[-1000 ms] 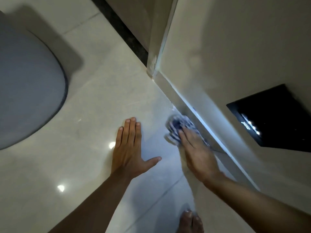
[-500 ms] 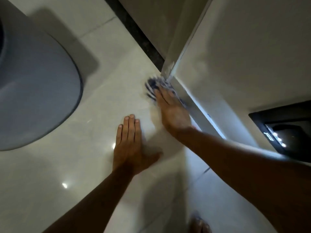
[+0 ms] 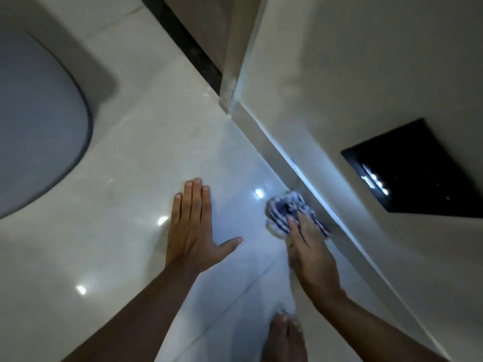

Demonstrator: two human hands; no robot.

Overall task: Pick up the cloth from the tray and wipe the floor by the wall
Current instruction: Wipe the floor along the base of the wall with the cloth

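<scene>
A crumpled blue-and-white striped cloth [image 3: 283, 210] lies on the glossy pale tiled floor [image 3: 146, 142], right against the skirting of the beige wall [image 3: 352, 82]. My right hand [image 3: 311, 246] presses down on the cloth with the fingers over its near part. My left hand [image 3: 194, 227] rests flat on the floor to the left of the cloth, fingers together and thumb spread, holding nothing. The tray is not in view.
A large grey rounded object [image 3: 34, 118] fills the left side on the floor. A black panel with small lights [image 3: 415, 168] is set in the wall at right. A dark threshold strip [image 3: 183, 40] runs past the wall corner. My bare foot [image 3: 285, 335] is at the bottom.
My right hand has pulled the cloth back along the skirting from the wall corner toward me. The left hand has stayed flat in its place.
</scene>
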